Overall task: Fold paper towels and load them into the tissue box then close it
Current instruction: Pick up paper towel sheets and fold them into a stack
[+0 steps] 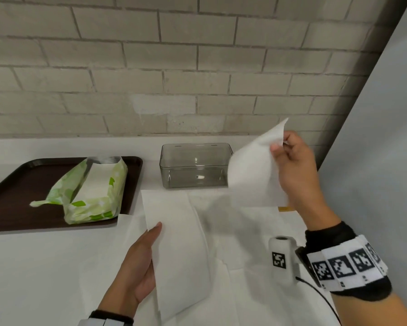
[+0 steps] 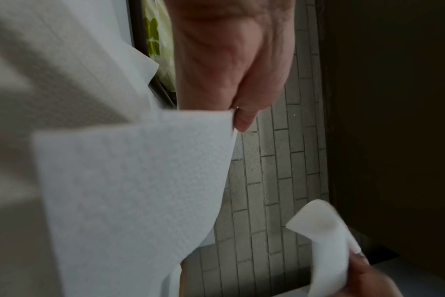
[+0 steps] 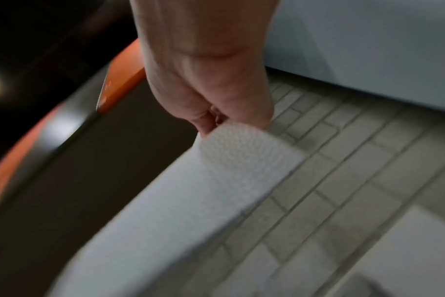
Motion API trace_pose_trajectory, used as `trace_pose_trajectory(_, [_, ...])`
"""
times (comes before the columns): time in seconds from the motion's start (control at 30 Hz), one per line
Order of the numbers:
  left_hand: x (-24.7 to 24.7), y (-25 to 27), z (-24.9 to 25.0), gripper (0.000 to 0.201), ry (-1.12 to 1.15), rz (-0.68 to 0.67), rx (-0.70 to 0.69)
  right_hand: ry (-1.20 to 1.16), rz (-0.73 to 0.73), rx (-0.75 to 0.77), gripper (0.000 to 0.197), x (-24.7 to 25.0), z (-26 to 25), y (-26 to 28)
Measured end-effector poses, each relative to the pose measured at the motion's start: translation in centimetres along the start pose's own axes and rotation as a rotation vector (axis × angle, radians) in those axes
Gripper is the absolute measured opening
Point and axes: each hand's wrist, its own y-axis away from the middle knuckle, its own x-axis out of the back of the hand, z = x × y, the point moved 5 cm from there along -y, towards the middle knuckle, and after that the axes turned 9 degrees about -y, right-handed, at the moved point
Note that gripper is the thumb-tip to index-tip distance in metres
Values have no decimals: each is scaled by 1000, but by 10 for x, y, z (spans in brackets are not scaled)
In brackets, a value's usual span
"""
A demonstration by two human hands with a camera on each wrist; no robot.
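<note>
My left hand (image 1: 150, 245) holds a folded white paper towel (image 1: 179, 250) by its left edge, thumb on top, low over the table. The left wrist view shows the pinch (image 2: 238, 114) on that towel (image 2: 130, 180). My right hand (image 1: 280, 144) pinches the upper edge of a second paper towel (image 1: 254, 170), lifted in front of the right end of the clear grey tissue box (image 1: 195, 165). The box stands open and empty, with no lid in sight. In the right wrist view the fingers (image 3: 216, 124) grip the blurred towel (image 3: 191, 201).
A dark brown tray (image 1: 9, 196) at the left carries an opened green-and-white pack of towels (image 1: 92, 191). More white sheets (image 1: 233, 243) lie flat under my hands. A yellowish edge (image 1: 283, 208) peeks out by my right wrist. A brick wall stands behind, a grey panel at right.
</note>
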Motion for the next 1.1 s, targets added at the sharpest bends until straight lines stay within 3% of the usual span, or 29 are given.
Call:
trace_pose_trajectory(0.1, [-10, 0, -1, 38, 34, -27, 25, -578, -59, -161, 18, -24, -15, 22])
trace_pose_trajectory(0.17, [-18, 1, -1, 49, 71, -67, 28, -687, -118, -335, 17, -49, 2, 44])
trace_pose_trajectory(0.23, [-26, 3, 1, 65, 111, -139, 17, -449, -133, -394, 23, -69, 26, 70])
trace_pose_trajectory(0.3, [-30, 7, 3, 71, 126, -183, -8, 16, -218, -294, 31, -83, 47, 92])
trace_pose_trajectory(0.37, [-31, 9, 5, 55, 78, -177, -57, 356, -313, -219, 26, -90, 57, 111])
trace_pose_trajectory(0.4, [-30, 9, 7, 42, 7, -155, -99, 390, -331, -214, 19, -90, 58, 115])
trace_pose_trajectory(0.43, [-28, 9, 9, 32, -77, -123, -150, 344, -334, -241, 15, -89, 59, 116])
trace_pose_trajectory(0.57, [-27, 10, 24, 14, -387, -8, -410, -239, -364, -568, 48, -87, 64, 109])
trace_pose_trajectory(0.67, [-35, 16, 42, 13, -499, 72, -661, -277, -339, -417, 31, -82, 47, 94])
trace_pose_trajectory(0.73, [-42, 19, 49, 19, -491, 75, -753, -265, -272, -282, 31, -77, 37, 87])
trace_pose_trajectory(0.83, [-48, 16, 51, 25, -401, 62, -792, -337, -200, -194, 35, -75, 35, 87])
trace_pose_trajectory(0.93, [-46, 8, 44, 30, -347, 67, -764, -291, -259, -233, 34, -81, 46, 96])
trace_pose_trajectory(1.1, [-45, 0, 41, 15, -480, 126, -769, -111, -255, -277, 34, -80, 58, 96])
